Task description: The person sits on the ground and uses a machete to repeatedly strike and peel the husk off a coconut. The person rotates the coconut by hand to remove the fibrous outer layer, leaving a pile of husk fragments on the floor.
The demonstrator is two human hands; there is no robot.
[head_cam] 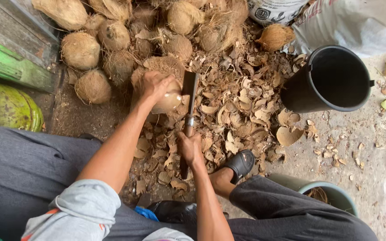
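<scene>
My left hand (153, 85) grips a partly shelled coconut (168, 100), holding it down on the ground in front of me. My right hand (189, 148) is closed around the wooden handle of a cleaver (189, 96). The cleaver's dark blade lies right beside the coconut's right side, touching or nearly touching it. Broken pieces of brown shell (228, 120) cover the ground around both hands.
A pile of husked, fibrous coconuts (112, 40) lies behind the hands. A black bucket (331, 78) stands at the right, a grey-green tub (336, 196) near my right knee, a green gas cylinder (5, 107) at the left. My sandalled foot (240, 164) rests among the shells.
</scene>
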